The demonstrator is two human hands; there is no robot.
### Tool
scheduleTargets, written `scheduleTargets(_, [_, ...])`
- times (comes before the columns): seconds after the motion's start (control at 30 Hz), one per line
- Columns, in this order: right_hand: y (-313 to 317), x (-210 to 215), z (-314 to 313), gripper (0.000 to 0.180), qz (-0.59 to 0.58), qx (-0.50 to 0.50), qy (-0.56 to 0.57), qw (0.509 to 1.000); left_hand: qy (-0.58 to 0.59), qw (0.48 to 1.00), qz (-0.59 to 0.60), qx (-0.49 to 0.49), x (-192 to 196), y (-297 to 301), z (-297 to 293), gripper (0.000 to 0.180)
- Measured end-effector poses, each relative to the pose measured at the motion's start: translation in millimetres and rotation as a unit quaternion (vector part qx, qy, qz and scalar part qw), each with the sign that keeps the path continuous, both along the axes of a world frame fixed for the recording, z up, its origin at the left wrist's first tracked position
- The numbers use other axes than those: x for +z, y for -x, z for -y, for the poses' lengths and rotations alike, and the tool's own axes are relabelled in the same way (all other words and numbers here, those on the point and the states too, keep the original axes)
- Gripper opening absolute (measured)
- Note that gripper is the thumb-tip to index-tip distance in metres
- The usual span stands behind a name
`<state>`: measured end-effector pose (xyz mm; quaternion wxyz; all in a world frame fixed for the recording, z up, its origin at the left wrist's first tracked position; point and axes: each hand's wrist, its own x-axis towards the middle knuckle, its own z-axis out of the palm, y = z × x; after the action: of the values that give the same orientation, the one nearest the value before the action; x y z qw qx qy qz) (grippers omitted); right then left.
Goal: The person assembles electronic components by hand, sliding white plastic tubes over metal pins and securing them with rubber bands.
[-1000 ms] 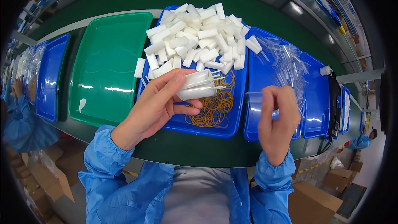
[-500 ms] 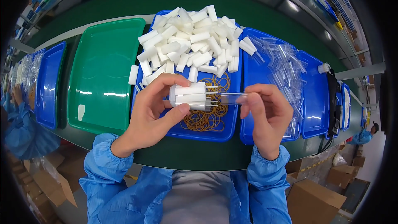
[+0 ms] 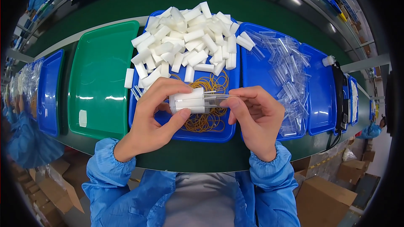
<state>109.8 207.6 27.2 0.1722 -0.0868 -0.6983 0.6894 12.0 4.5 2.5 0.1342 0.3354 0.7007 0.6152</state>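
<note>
My left hand (image 3: 147,120) is closed round a bundle of white blocks (image 3: 189,102), gripping it between thumb and fingers above a blue tray (image 3: 227,136). Clear plastic shows around the bundle, and thin pale rods jut from its right end. Thumb and fingers of my right hand (image 3: 261,117) pinch a clear plastic piece (image 3: 216,100), which now lies against the rods and reaches the bundle's right end. How far in it goes, I cannot tell. Under both hands lie tan rubber bands (image 3: 200,124). Beyond them rises a heap of loose white blocks (image 3: 191,38).
A green tray (image 3: 101,71) with a small white patch stands left of the blue one. To the right, another blue tray (image 3: 252,65) holds many clear plastic pieces (image 3: 290,80). A small white bundle (image 3: 328,61) sits farther right. Cardboard boxes (image 3: 324,201) stand on the floor.
My right hand has moved left, bringing the clear plastic piece from beyond the rods' tips to the bundle's end. My left hand keeps its hold on the bundle.
</note>
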Motion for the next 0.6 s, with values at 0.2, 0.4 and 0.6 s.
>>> scheduleTargets(0.2, [-5,4,4,0.015,0.01,0.008,0.003,1.0,-0.003,0.999,-0.035,0.008,-1,-1,0,0.032])
scheduleTargets(0.4, [-4,-5,2,0.012,-0.039,0.012,-0.094,0.995,0.001,0.998,-0.065,0.018,-2,0,1,0.03])
scheduleTargets(0.6, [-3,-8,4,0.012,-0.031,0.011,-0.085,0.996,0.018,0.998,-0.059,0.024,-1,0,1,0.03])
